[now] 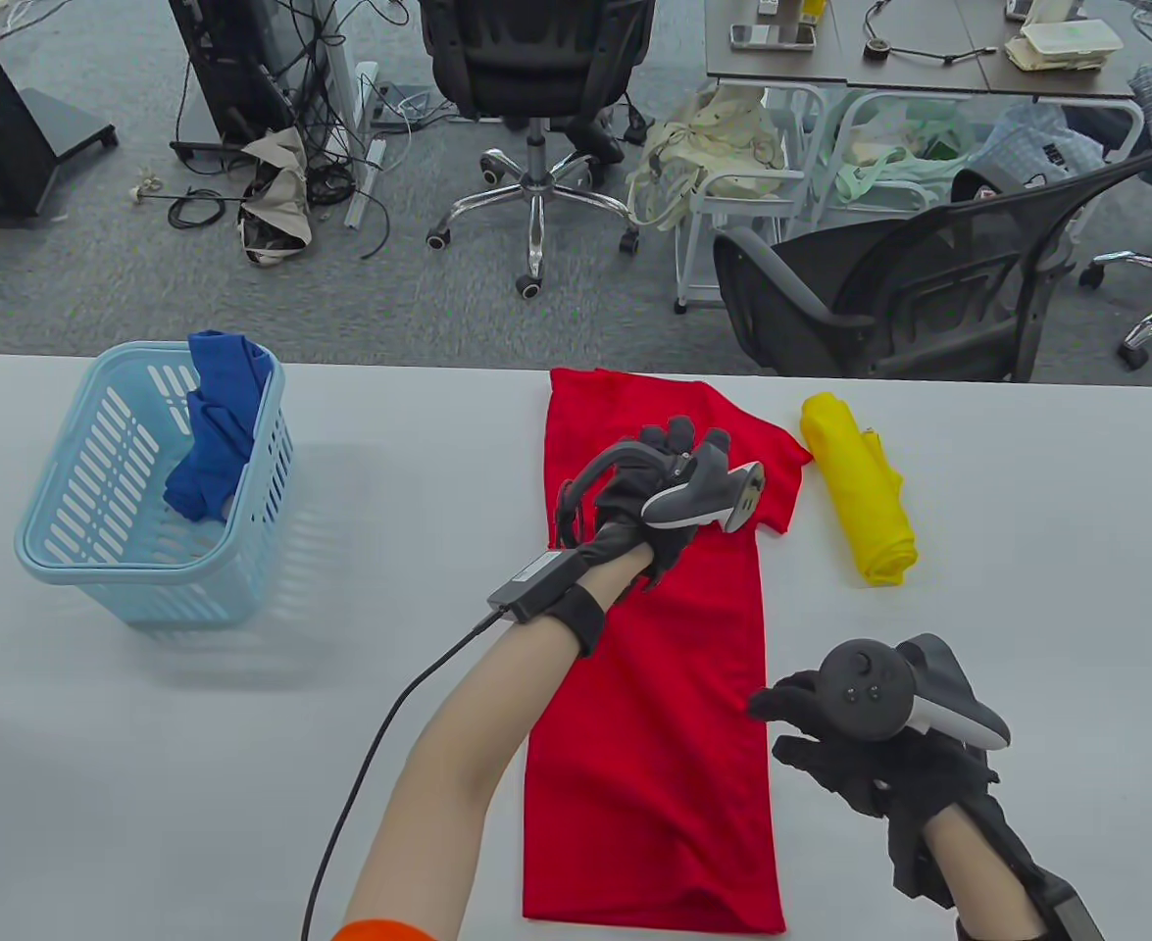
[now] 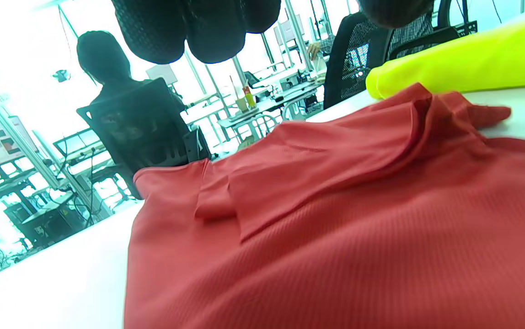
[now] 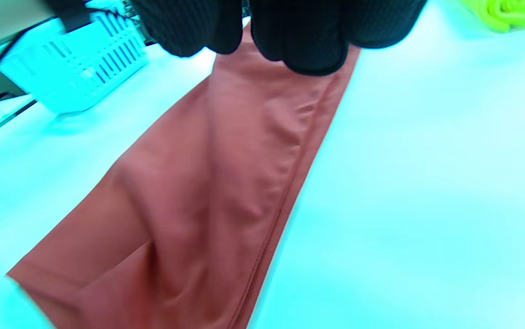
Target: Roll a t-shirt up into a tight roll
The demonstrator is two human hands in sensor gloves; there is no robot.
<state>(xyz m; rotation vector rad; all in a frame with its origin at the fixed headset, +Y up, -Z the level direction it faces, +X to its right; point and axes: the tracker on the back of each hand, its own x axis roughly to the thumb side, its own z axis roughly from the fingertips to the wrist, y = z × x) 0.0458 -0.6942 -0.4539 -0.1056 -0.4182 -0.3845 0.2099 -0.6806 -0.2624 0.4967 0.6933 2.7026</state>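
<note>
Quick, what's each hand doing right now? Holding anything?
Left hand: open, resting on the red t-shirt near its sleeve end.
Right hand: beside the shirt's right edge; whether it grips anything cannot be told.

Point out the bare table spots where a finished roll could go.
Bare table lies between the basket and the red shirt, and also right of the yellow roll. The near left corner is free too. It is crowded between shirt and roll, where the right hand hovers nearby.

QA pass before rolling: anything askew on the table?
Mostly tidy. The red t-shirt is folded into a strip, but one sleeve sticks out toward the yellow roll. The blue garment hangs over the basket rim.
</note>
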